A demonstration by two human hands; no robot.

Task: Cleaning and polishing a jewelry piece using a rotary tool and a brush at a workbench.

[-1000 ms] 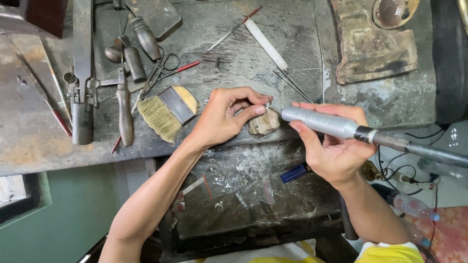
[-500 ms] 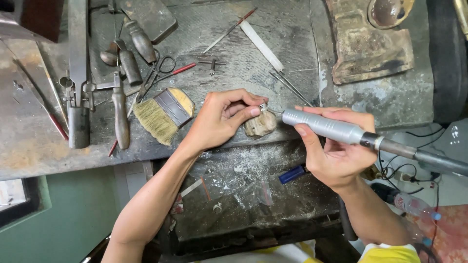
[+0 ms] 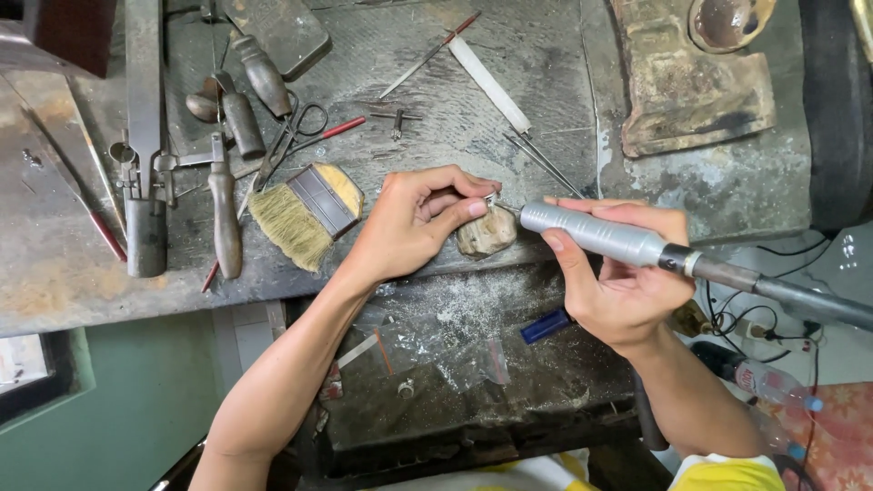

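Observation:
My left hand (image 3: 414, 223) pinches a small metal ring (image 3: 491, 197) between thumb and fingers, resting it on a worn wooden bench peg (image 3: 486, 234) at the bench edge. My right hand (image 3: 623, 282) grips a silver rotary handpiece (image 3: 600, 234) like a pen, its thin tip touching the ring. A dark flexible shaft (image 3: 800, 298) runs from the handpiece off to the right.
A flat bristle brush (image 3: 305, 214) lies just left of my left hand. Scissors (image 3: 291, 136), wooden-handled tools (image 3: 225, 223), a white file (image 3: 491, 84) and tweezers (image 3: 544, 164) lie on the grey bench (image 3: 546, 118). A dusty catch tray (image 3: 455, 364) with a blue object (image 3: 546, 325) sits below.
The handpiece tip has stayed at the ring while my right hand shifted slightly. My left hand keeps its pinch on the peg.

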